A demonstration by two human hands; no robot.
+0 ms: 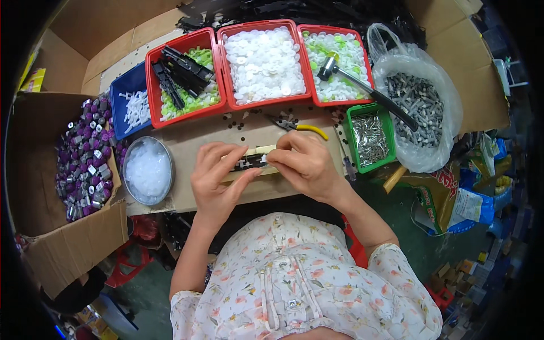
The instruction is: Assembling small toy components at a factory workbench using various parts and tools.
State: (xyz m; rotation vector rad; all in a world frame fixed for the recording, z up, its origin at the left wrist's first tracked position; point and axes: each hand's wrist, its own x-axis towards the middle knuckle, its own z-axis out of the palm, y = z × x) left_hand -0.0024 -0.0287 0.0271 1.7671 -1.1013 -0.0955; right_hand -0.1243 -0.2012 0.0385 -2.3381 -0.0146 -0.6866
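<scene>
Left hand [217, 177], right hand [305, 163] pinch black strip [248, 162] between them, fingertips meeting.

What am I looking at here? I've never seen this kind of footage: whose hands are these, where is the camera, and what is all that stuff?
There is no machine here: a person works with bare hands. The one picture comes from a wide camera worn on the person's head, looking down, so straight edges bend near the rim. The left hand and right hand together hold a small black part over a pale strip on the cardboard-covered table. Behind them stand red trays of white and green plastic caps, a hammer, a green tray of metal pieces, a round tin of clear bits and yellow-handled pliers.
</scene>
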